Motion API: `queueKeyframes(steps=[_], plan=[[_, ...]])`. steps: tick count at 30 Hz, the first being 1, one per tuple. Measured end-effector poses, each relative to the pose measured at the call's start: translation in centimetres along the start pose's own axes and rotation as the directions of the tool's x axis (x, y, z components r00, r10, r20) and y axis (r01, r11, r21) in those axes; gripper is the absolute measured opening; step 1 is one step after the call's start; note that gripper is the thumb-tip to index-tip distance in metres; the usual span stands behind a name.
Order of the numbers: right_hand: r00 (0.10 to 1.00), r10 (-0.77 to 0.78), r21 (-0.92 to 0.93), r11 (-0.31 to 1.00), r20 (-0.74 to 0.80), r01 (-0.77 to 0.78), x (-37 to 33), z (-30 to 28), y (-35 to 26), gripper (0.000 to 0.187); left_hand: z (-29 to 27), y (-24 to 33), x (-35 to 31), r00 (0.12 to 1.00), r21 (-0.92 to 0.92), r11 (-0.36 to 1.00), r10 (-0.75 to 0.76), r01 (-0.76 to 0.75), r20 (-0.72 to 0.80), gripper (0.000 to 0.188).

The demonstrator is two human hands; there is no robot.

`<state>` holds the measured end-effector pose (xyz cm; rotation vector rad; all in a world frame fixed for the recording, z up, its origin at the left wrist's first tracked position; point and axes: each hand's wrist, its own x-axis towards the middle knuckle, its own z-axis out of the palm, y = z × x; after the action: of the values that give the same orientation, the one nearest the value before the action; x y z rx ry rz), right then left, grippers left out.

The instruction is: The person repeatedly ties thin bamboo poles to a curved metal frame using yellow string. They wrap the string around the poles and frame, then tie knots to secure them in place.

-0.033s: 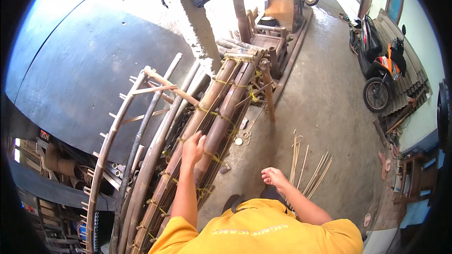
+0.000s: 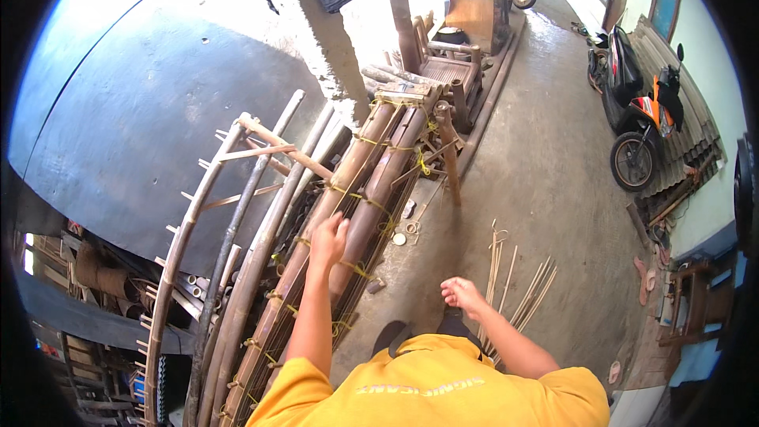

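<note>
From the head view, you are leaning over a bundle of bamboo poles (image 2: 371, 190) tied together with yellow cord (image 2: 360, 270), lying slanted against a curved bamboo frame (image 2: 205, 213), likely so the lashings stay within reach. Your left hand (image 2: 327, 239) is resting on top of the poles, fingers curled loosely over one; whether it is truly gripping, you cannot tell. Your right hand (image 2: 461, 294) is hanging free over the concrete floor (image 2: 538, 190), half open and holding nothing. Just beyond it, thin bamboo strips (image 2: 514, 281) are lying loose. A parked motorcycle (image 2: 636, 115) is standing well off to its right.
</note>
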<state>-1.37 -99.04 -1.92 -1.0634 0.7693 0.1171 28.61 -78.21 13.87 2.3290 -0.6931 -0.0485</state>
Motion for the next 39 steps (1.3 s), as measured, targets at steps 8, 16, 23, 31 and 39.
queueKeyframes(steps=[8, 16, 23, 31, 39], plan=[[0.967, -0.23, -0.032, 0.973, -0.107, 0.227, 10.7, -9.3, -15.4, 0.022, 9.6, 0.5, 18.7, 0.993, 0.207, 0.974, -0.104, 0.092, 0.049, 0.03], [0.999, 0.01, 0.117, 0.993, -0.039, -0.005, 18.8, -7.4, -19.8, 0.02, 11.6, 0.6, 22.3, 0.989, -0.004, 0.991, -0.133, 0.133, -0.065, 0.02], [0.939, 0.003, -0.263, 0.96, 0.343, 0.093, 25.0, 0.4, -26.4, 0.022, 11.0, 1.6, 24.2, 0.98, 0.063, 0.981, -0.187, 0.183, 0.07, 0.017], [0.893, 0.241, 0.124, 0.943, 0.38, -0.307, 29.2, 3.6, -34.8, 0.022, 13.5, 3.4, 26.1, 0.942, 0.122, 0.944, -0.318, 0.305, 0.103, 0.025], [0.721, -0.435, -0.232, 0.746, 0.54, 0.624, 29.0, 15.4, -35.6, 0.025, 19.5, 1.7, 25.0, 0.931, 0.281, 0.901, -0.26, 0.329, -0.257, 0.026]])
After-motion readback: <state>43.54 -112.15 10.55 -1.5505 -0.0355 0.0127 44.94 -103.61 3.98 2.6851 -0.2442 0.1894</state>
